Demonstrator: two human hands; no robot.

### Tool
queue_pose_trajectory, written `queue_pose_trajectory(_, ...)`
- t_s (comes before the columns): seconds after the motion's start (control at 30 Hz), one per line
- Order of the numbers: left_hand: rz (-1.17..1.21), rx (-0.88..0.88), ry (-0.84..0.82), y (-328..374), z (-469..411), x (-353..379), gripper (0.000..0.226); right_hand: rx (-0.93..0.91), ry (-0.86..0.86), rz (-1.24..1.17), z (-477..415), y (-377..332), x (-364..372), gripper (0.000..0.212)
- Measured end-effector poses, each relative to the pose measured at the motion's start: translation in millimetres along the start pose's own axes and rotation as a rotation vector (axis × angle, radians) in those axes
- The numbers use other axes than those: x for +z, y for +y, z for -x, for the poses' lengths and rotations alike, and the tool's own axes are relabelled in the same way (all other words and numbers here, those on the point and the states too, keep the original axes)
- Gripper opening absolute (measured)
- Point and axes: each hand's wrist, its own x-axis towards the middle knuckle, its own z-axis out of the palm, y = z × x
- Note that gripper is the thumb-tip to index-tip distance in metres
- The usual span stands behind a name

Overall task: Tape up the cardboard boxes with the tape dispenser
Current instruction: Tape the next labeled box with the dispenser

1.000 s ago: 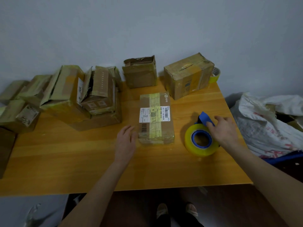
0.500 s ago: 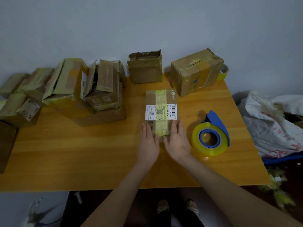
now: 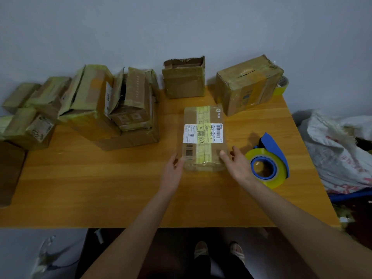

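1. The table (image 3: pixel 100 188) is wooden and stands against a grey wall.
2. The labelled box (image 3: pixel 203 158) lies flat near the centre of the table. A yellow tape strip (image 3: pixel 203 115) runs along its top, and a white shipping label (image 3: pixel 202 133) sits across the strip.
3. The left hand (image 3: pixel 172 172) touches the near left corner of the labelled box. Its fingers are extended and close together against the box side.
4. The right hand (image 3: pixel 238 167) touches the near right corner. Its thumb (image 3: pixel 223 153) rests on the box top, and its fingers lie fairly straight and slightly apart along the right side.
5. The tape dispenser (image 3: pixel 268 164), blue with a yellow roll, rests on the table just beside the right hand. Neither hand holds it.
6. An open-topped box (image 3: pixel 184 81) and a large taped box (image 3: pixel 248 83) stand at the far edge, behind the labelled box.
7. A stack of boxes (image 3: pixel 90 105) occupies the far left of the table.
8. A white sack (image 3: pixel 338 150) lies off the table's right edge.
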Motion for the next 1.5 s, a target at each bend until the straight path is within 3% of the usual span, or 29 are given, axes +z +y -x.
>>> queue_pose_trajectory(0.1, 0.019, 0.030, 0.140, -9.0, -1.8, -8.5, 0.024, -0.055, 0.127, 0.071, 4.4, 6.0, -7.7, 0.066)
queue_pose_trajectory(0.2, 0.004, 0.035, 0.095, -13.0, -4.3, -6.9, 0.012, -0.081, 0.049, 0.114, 8.3, 7.6, -6.2, 0.062)
queue_pose_trajectory(0.47, 0.007, 0.072, 0.055, -12.5, -15.6, -11.7, 0.020, -0.140, 0.056, 0.149, 7.5, 6.4, -1.2, 0.060)
queue_pose_trajectory(0.6, -0.104, 0.134, 0.047, -9.6, -17.7, -11.1, 0.030, -0.213, 0.068, 0.253, 6.4, 6.9, 0.3, 0.069)
queue_pose_trajectory(0.77, -0.342, 0.185, 0.080, -4.4, -22.2, -7.4, 0.024, -0.268, 0.057, 0.489, 1.1, 5.2, -1.6, 0.057)
queue_pose_trajectory(0.83, -0.441, 0.188, 0.052, -1.0, -23.8, -5.8, 0.034, -0.264, 0.046, 0.589, 0.7, 0.8, -1.6, 0.057)
queue_pose_trajectory(0.93, -0.632, 0.216, 0.032, 1.4, -28.6, -2.7, 0.067, -0.216, 0.020, 0.647, -1.5, -9.0, 0.3, 0.077)
queue_pose_trajectory(1.03, -0.562, 0.198, -0.021, 5.7, -30.7, 6.8, 0.100, -0.210, 0.032, 0.685, -2.3, -17.5, 9.1, 0.085)
queue_pose_trajectory(1.1, -0.527, 0.179, -0.041, 9.3, -31.8, 13.1, 0.104, -0.241, 0.052, 0.714, -4.2, -17.5, 13.4, 0.080)
queue_pose_trajectory(1.23, -0.569, 0.271, -0.036, -0.8, -38.0, 5.5, 0.090, -0.332, 0.007, 0.672, -14.6, -1.6, 7.5, 0.073)
queue_pose_trajectory(1.37, -0.464, 0.382, -0.112, -20.1, -40.9, -13.3, 0.056, -0.338, -0.161, 0.512, -23.1, 11.2, -10.0, 0.075)
queue_pose_trajectory(1.5, -0.336, 0.255, -0.251, -23.6, -39.7, -12.2, 0.048, -0.331, -0.230, 0.372, -25.1, 14.3, -18.7, 0.078)
